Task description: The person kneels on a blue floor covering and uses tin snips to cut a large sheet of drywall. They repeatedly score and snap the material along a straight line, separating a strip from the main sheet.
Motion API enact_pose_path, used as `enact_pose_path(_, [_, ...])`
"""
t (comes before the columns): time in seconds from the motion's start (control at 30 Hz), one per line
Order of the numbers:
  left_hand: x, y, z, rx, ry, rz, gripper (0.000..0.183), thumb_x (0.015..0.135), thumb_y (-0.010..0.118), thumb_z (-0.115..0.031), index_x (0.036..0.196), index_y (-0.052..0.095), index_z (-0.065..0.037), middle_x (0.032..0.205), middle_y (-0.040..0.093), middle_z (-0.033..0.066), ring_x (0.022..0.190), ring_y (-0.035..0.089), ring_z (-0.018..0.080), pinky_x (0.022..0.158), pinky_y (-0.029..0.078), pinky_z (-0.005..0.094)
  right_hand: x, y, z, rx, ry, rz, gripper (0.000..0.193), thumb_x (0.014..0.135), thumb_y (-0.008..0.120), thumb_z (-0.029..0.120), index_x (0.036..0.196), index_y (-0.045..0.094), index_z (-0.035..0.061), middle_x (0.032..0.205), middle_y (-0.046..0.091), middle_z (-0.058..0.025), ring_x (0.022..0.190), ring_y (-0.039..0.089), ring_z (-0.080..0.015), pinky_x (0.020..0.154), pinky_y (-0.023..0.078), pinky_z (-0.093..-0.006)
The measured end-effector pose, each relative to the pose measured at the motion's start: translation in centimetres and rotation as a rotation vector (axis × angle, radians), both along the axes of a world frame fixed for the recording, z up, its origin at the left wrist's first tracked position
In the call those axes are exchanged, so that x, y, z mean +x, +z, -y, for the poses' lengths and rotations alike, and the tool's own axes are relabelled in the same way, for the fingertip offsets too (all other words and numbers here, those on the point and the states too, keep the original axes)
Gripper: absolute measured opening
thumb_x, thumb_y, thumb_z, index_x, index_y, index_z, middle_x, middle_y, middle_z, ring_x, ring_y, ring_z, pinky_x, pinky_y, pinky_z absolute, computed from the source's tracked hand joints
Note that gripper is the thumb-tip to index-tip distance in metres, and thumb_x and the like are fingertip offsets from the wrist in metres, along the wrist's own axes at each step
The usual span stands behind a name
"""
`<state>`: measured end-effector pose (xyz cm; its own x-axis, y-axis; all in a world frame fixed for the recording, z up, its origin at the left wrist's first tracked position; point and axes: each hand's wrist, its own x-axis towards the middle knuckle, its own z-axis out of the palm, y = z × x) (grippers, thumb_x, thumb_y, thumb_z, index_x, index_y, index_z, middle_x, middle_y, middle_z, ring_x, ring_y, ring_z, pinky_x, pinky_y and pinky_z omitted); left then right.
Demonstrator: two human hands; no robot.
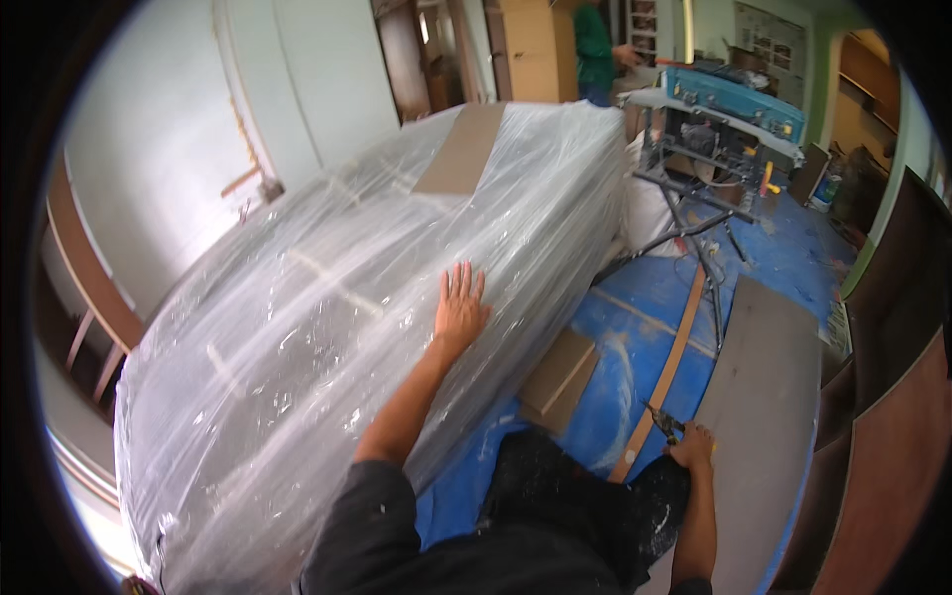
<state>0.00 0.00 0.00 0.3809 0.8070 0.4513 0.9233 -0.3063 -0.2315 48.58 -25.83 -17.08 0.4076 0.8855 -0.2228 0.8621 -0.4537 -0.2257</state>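
Note:
My left hand (460, 309) lies flat with its fingers stretched out on clear plastic sheeting (327, 337). The sheeting wraps a large, bulky piece, perhaps furniture, whose shape is blurred beneath it. Down by my right knee, my right hand (694, 446) is closed around a pair of pliers (662, 420) with dark jaws pointing forward and a bit of yellow at the handle. Just beyond that hand, a long grey-brown board (764, 347) stretches along the floor. A narrow wooden strip (674, 347) runs beside it.
A brown panel (462, 149) rests on top of the sheeting. Short boards (560, 382) lie on the blue floor covering (620, 362). Ahead to the right stands a blue table saw (734, 104) on folding legs. A person in green (595, 55) is at the back. Dark panels (897, 297) line the right.

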Motion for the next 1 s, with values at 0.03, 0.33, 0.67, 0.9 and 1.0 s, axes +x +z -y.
enact_pose_path(0.03, [1.4, 1.9, 0.7, 0.027, -0.024, 0.007, 0.074, 0.097, 0.056, -0.048, 0.154, 0.035, -0.005, 0.163, 0.025, 0.0198, 0.151, 0.020, 0.0394, 0.124, 0.012, 0.0547, -0.2, 0.0, 0.0, 0.058, -0.010, -0.020, 0.087, 0.058, 0.088, 0.046, 0.130, 0.057, 0.0083, 0.125, 0.059, -0.0199, 0.124, 0.051, -0.0381, 0.107, 0.038, -0.0483])
enact_pose_path(0.33, [8.8, -5.6, 5.7, -0.300, -0.660, -0.255, 0.066, 0.096, 0.057, -0.047, 0.148, 0.047, -0.007, 0.159, 0.034, 0.0200, 0.151, 0.024, 0.0363, 0.123, 0.017, 0.0544, -0.3, -0.9, -0.2, 0.099, -0.040, 0.022, 0.084, 0.056, 0.088, 0.044, 0.126, 0.059, 0.0074, 0.121, 0.060, -0.0207, 0.121, 0.053, -0.0390, 0.106, 0.038, -0.0489])
enact_pose_path(0.67, [3.6, -14.4, 1.6, -0.225, -0.436, -0.352, 0.063, 0.094, 0.056, -0.050, 0.140, 0.056, -0.006, 0.164, 0.025, 0.0196, 0.153, 0.015, 0.0381, 0.123, 0.010, 0.0571, -0.3, -0.8, 1.4, 0.186, -0.106, -0.035, 0.082, 0.057, 0.087, 0.045, 0.125, 0.059, 0.0080, 0.120, 0.060, -0.0202, 0.117, 0.054, -0.0386, 0.102, 0.038, -0.0492])
enact_pose_path(0.9, [2.3, -12.4, 0.8, -0.388, -0.405, -0.208, 0.056, 0.089, 0.066, -0.033, 0.133, 0.059, 0.000, 0.162, 0.024, 0.0257, 0.152, 0.018, 0.0404, 0.123, 0.017, 0.0513, -0.2, -0.8, 1.0, 0.182, -0.104, -0.007, 0.077, 0.059, 0.084, 0.042, 0.123, 0.059, 0.0078, 0.121, 0.060, -0.0209, 0.121, 0.052, -0.0384, 0.105, 0.036, -0.0485])
enact_pose_path(1.0, [2.5, -12.6, 1.0, -0.282, -0.446, -0.062, 0.049, 0.087, 0.068, -0.027, 0.125, 0.062, 0.002, 0.160, 0.026, 0.0284, 0.151, 0.019, 0.0424, 0.123, 0.021, 0.0490, -0.4, -0.8, 1.2, 0.156, -0.103, -0.044, 0.077, 0.060, 0.084, 0.042, 0.124, 0.059, 0.0078, 0.124, 0.059, -0.0218, 0.123, 0.051, -0.0391, 0.107, 0.035, -0.0484])
